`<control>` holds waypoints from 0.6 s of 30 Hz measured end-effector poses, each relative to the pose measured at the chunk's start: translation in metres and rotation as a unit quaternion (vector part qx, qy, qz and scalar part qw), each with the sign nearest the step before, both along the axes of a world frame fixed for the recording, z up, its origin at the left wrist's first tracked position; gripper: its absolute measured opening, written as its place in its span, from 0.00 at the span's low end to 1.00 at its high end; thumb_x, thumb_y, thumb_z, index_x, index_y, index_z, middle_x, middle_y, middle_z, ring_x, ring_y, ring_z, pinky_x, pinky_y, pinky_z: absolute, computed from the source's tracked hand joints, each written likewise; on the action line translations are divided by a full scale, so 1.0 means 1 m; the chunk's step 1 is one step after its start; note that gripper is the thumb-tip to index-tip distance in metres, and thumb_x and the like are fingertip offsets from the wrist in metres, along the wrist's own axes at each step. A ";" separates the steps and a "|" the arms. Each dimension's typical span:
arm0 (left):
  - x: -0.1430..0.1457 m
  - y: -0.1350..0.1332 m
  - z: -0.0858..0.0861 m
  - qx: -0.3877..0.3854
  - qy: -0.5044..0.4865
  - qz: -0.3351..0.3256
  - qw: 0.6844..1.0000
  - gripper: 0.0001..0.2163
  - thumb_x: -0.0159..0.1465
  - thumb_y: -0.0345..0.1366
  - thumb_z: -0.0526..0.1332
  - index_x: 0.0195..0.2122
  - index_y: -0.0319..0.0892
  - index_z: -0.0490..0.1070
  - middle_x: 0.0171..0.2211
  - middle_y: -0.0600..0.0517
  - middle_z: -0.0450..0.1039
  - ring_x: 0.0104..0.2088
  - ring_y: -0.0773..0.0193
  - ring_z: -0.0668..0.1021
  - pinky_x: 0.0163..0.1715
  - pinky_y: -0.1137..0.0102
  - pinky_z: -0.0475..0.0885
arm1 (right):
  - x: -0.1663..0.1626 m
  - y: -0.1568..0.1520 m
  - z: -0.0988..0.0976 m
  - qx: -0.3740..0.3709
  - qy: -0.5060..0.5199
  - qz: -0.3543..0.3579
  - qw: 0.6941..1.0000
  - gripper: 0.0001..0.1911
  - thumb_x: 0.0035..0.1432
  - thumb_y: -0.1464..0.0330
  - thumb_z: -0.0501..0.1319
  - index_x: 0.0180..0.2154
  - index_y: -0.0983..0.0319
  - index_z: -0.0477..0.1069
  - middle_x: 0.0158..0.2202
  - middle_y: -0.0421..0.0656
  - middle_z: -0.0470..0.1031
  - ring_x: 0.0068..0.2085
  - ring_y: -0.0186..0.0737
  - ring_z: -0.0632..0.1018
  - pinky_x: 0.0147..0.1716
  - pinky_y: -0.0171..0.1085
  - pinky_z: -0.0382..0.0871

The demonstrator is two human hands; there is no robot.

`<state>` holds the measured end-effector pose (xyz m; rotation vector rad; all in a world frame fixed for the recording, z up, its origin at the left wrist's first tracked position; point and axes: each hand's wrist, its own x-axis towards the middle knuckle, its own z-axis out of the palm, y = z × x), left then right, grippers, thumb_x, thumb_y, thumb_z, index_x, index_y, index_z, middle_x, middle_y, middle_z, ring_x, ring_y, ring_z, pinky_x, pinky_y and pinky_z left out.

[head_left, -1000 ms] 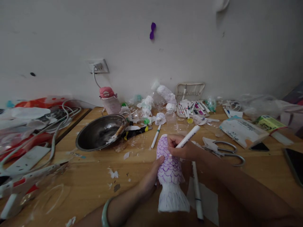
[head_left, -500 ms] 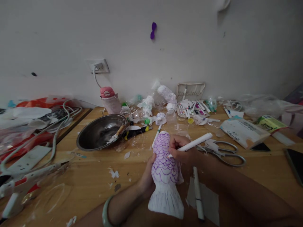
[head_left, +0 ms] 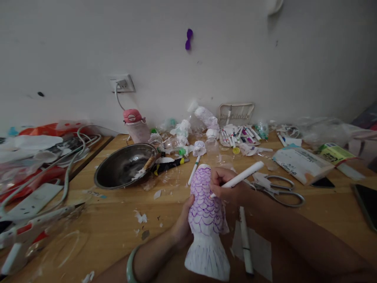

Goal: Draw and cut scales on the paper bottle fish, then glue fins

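A white fish-shaped craft [head_left: 205,212] with purple scale lines lies on the wooden table [head_left: 118,220], its tail pointing toward me. My left hand [head_left: 183,224] grips its left side, fingers wrapped round the body. A white marker [head_left: 238,179] is pinched in my right hand [head_left: 225,184], its tip touching the upper scales. A green bangle [head_left: 131,264] circles my left wrist.
Another white marker [head_left: 245,241] lies on a paper sheet right of the craft. Scissors [head_left: 278,190] sit behind my right hand. A metal bowl [head_left: 125,165], pink bottle [head_left: 135,125], loose markers [head_left: 240,135], tissue pack [head_left: 302,163], phone [head_left: 368,204] and cables [head_left: 59,157] crowd the table.
The craft has tilted and slid a little left and nearer to me. My right hand has lowered the marker to a flatter angle and shifted its tip along the scales.
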<state>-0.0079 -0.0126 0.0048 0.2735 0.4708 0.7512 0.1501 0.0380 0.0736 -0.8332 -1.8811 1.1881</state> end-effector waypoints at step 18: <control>0.003 0.002 0.007 -0.072 0.029 0.019 0.997 0.17 0.59 0.48 0.61 0.32 0.37 0.79 0.29 0.47 0.82 0.38 0.54 0.81 0.47 0.65 0.70 | 0.002 0.003 0.001 0.021 -0.012 0.007 1.000 0.10 0.43 0.69 0.57 0.20 0.59 0.54 0.18 0.33 0.56 0.20 0.28 0.57 0.18 0.30 0.49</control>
